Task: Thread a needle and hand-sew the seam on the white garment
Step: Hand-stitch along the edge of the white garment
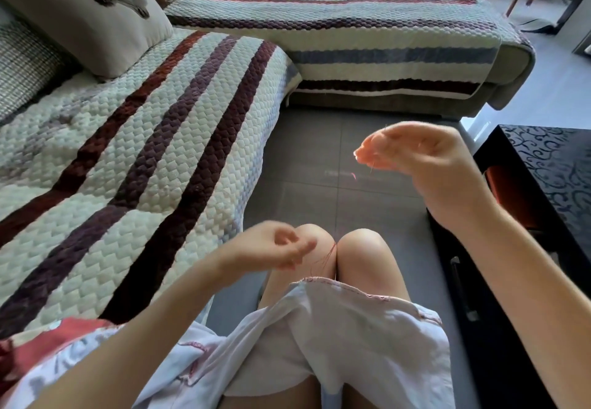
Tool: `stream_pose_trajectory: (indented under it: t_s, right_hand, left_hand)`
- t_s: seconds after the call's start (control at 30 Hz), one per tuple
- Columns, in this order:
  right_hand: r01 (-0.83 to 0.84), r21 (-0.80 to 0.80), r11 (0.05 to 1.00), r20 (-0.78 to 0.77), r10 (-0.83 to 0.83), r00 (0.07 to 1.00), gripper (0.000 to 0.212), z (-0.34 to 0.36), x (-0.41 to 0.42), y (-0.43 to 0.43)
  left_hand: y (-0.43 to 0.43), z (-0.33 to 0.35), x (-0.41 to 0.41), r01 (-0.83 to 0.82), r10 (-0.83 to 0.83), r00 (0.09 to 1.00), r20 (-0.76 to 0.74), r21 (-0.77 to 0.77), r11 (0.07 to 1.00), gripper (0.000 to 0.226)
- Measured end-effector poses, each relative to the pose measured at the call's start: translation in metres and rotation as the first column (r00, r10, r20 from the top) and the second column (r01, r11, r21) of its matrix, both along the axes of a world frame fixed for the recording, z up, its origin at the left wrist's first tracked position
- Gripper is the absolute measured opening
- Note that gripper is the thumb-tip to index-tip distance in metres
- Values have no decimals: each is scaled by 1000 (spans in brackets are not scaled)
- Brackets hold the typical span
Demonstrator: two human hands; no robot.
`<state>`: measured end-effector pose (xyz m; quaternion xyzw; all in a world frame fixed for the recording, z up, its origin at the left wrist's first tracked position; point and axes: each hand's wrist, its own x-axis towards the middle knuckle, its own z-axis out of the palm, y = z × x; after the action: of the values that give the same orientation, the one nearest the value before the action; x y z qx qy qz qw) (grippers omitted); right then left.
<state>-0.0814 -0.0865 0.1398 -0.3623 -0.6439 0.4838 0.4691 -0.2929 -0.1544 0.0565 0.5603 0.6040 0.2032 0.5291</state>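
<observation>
Needle [372, 167] threaded, red stitches [351, 288] along the garment [351, 328] at bottom centre; right hand [425, 165] pinches it high, left hand [271, 247] curled beside the thread [326, 256], grip unclear.

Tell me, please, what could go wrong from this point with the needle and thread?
1. The red thread lies in loose loops between the bare knees; it may tangle or knot when the right hand pulls upward.
2. That hand only pinches the needle at its fingertips, high above the knees; a slip could drop it onto skin or the floor.
3. Neither hand holds the white garment, so a tug might pucker its seam.
</observation>
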Motion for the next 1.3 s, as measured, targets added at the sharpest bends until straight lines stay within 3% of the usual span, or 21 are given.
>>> stream_pose_trajectory:
  t_s: [0.17, 0.23, 0.3, 0.33, 0.37, 0.4, 0.43, 0.47, 0.5, 0.53, 0.57, 0.63, 0.7, 0.83, 1.0, 1.1, 1.2, 1.3]
  right_hand:
    - [-122, -381, 916, -248, 26, 968, 13, 4, 8, 61]
    - [-39, -508, 861, -335, -156, 929, 17, 0, 7, 93]
    - [230, -585, 778, -354, -500, 790, 23, -4, 10, 123]
    - [422, -556, 716, -307, -648, 697, 24, -9, 14, 133]
    - [644, -429, 633, -189, -761, 621, 23, -15, 19, 140]
    - [804, -214, 555, -21, -825, 564, 21, -22, 21, 142]
    - [830, 38, 556, 163, -823, 544, 18, -31, 21, 138]
    - [726, 227, 650, 347, -750, 563, 14, -43, 18, 130]
    - [538, 295, 790, 523, -605, 601, 10, -54, 14, 116]
    - [315, 232, 920, 665, -387, 638, 7, -65, 11, 100]
    - [102, 103, 989, 745, -144, 651, 6, -74, 10, 82]
    - [-209, -111, 972, 811, 210, 546, 10, -84, 9, 44]
    - [-352, -175, 920, 840, 326, 434, 16, -96, 13, 16]
    - [-416, -1, 909, 888, 192, 418, 19, -114, 15, -10]
    - [-412, 329, 850, 805, -24, 593, 26, -138, 12, -15]
    - [-409, 371, 834, 748, -8, 664, 18, -146, 3, -15]
    - [-380, 398, 835, 733, -40, 680, 19, -154, -5, -14]
    - [-343, 402, 849, 714, -56, 698, 4, -152, -9, -16]
  left_hand:
    - [-16, -18, 1, 78, -76, 997, 22, -104, 992, 24]
    - [-16, -19, 4, 39, -27, 993, 114, -107, 993, 11]
    - [-16, -19, 8, 8, 10, 985, 170, -104, 995, 8]
    - [-17, -18, 10, -3, 22, 983, 184, -103, 995, 7]
    - [-18, -18, 11, -15, 35, 979, 200, -102, 995, 6]
    - [-19, -19, 12, -31, 53, 974, 221, -101, 994, 5]
    - [-20, -19, 13, -52, 74, 968, 238, -99, 994, 4]
    - [-21, -20, 13, -72, 94, 964, 249, -96, 993, 4]
    - [-22, -22, 12, -88, 109, 961, 254, -90, 992, 4]
    - [-22, -23, 11, -99, 118, 959, 259, -87, 991, 5]
    - [-22, -24, 10, -105, 124, 957, 263, -86, 991, 5]
    - [-22, -25, 9, -113, 131, 953, 273, -83, 990, 9]
    - [-23, -26, 9, -123, 142, 948, 284, -86, 989, 8]
    - [-23, -26, 9, -144, 167, 939, 300, -96, 985, 5]
    - [-24, -25, 10, -136, 170, 929, 328, -124, 983, 19]
    - [-24, -22, 11, -133, 171, 929, 329, -136, 982, 19]
    - [-24, -21, 11, -124, 164, 930, 330, -138, 983, 19]
    - [-24, -21, 10, -121, 162, 929, 331, -140, 983, 20]
